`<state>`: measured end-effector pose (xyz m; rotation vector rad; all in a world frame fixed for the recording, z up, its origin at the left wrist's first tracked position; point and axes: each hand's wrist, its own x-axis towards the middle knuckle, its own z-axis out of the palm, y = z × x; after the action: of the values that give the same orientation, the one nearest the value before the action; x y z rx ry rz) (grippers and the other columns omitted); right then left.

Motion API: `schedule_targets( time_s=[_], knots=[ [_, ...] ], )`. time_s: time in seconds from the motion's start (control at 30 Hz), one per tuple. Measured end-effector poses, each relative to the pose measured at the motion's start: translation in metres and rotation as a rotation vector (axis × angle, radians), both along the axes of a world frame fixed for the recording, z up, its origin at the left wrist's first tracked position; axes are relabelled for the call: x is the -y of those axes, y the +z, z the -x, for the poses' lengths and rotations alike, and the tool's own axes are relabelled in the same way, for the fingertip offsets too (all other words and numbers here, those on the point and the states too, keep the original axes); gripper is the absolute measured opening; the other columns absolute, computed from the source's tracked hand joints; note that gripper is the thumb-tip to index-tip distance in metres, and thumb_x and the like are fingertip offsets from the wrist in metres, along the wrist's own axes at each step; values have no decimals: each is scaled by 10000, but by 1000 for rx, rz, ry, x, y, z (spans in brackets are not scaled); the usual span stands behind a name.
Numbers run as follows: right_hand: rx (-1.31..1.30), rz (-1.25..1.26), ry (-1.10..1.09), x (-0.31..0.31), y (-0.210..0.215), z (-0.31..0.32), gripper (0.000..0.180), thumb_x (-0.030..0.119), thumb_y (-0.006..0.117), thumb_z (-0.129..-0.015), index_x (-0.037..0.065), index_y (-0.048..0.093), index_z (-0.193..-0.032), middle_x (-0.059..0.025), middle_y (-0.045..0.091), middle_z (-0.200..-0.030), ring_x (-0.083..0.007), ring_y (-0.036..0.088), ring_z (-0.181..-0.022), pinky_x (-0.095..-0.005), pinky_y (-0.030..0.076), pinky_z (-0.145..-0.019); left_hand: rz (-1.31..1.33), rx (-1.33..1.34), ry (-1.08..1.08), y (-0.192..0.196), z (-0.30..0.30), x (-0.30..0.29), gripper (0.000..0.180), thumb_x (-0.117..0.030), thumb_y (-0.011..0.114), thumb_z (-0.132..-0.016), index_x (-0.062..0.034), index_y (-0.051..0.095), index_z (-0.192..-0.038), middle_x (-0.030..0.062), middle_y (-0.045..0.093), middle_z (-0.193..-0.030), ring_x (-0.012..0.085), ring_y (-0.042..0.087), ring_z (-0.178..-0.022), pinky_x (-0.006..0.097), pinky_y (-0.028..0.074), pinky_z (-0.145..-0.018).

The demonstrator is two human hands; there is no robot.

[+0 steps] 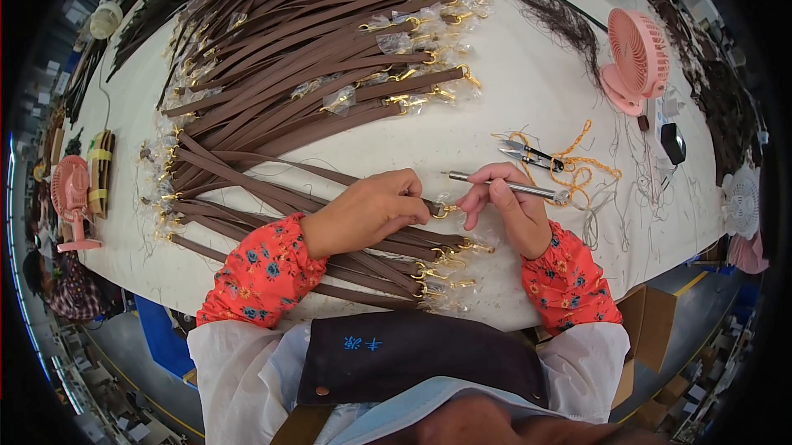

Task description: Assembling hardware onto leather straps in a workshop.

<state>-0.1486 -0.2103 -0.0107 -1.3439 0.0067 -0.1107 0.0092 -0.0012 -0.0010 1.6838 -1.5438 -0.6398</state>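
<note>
My left hand (363,212) pinches the end of a brown strap (432,207) between thumb and fingers. A gold-coloured metal clasp (448,211) sticks out of that end toward my right hand (510,204). In my right hand lies a silver pen-shaped tool (532,189), its thin tip pointing left above the clasp. My right fingertips are beside the clasp; whether they touch it, I cannot tell. Under and around my left hand more brown straps (375,268) lie side by side, their gold clasps (429,272) partly wrapped in clear plastic.
Beyond my hands spreads a large pile of similar straps (289,57). Black-handled thread snips (532,158) and a yellow cord (582,169) lie right of them on the white table (528,280). Pink fans stand at right (639,53) and left (70,193). Loose dark threads (561,20) lie far right.
</note>
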Motion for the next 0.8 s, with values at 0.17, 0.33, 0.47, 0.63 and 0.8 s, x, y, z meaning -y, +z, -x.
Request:
schedule_targets(
  time_s=[0.17,0.33,0.47,0.63,0.8],
  knots=[
    [-38,0,39,3,2,2,322,271,404,-1062,-12,505,-1178,-108,632,-899,-164,640,-769,-281,510,-730,20,-73,51,-2,-1,2,113,-20,674,-831,-35,634,-936,99,581,-928,287,600,-821,367,493,-708],
    [-103,43,146,3,7,3,309,261,401,-1065,-5,524,-1161,-84,635,-861,-126,622,-756,-265,500,-710,-38,-168,184,-1,-5,2,77,-37,670,-877,1,608,-902,89,608,-825,171,592,-691,284,481,-648],
    [-121,87,197,1,9,2,311,258,406,-1064,-10,531,-1159,-73,635,-861,-112,609,-762,-262,501,-711,-63,-224,194,-1,-5,2,100,-75,666,-888,8,612,-902,115,615,-836,199,601,-690,309,480,-636],
    [-133,63,208,-1,10,2,314,257,417,-1061,-15,535,-1167,-64,632,-868,-103,600,-780,-253,504,-725,-94,-274,198,0,-5,2,97,-74,668,-891,6,615,-897,97,613,-829,166,587,-686,296,473,-628],
    [-129,66,214,-1,8,2,322,266,419,-1061,-16,536,-1167,-64,632,-877,-103,599,-782,-252,501,-723,-74,-273,189,-1,-4,2,105,-84,673,-891,5,616,-897,92,615,-833,156,587,-688,292,472,-624]
  ],
)
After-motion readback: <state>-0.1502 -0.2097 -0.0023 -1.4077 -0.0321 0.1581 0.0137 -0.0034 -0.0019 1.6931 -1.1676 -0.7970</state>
